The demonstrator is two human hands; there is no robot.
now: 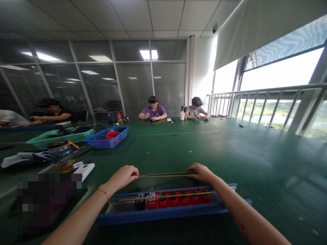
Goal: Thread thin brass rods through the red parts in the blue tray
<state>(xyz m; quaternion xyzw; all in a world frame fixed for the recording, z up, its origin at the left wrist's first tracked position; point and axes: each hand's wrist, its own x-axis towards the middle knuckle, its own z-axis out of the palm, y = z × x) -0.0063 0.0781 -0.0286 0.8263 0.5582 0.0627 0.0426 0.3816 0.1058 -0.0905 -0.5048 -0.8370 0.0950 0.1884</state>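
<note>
Strips [163,176], thin and 2 in number, run just beyond the blue tray [163,214], pinched in the grip of the left hand [126,175] and right hand [203,173], and could slip if either pinch slackens.

green table [230,146] | near side: blue-edged tray [163,215] | left: blue basket [102,144], green basket [74,138] | far side: white bottle [182,116]

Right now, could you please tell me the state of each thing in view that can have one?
Thin rods: spanning between both hands.
Left hand: fingers closed on the rods' ends.
Right hand: fingers at their other ends, grip partly hidden.
Another rod: lying over the red holders.
Red holders: lined up in the blue tray.
Blue basket: open-topped, holding a red container.
Green basket: open-topped, holding dark cables.
Window blind: partly lowered.
</note>
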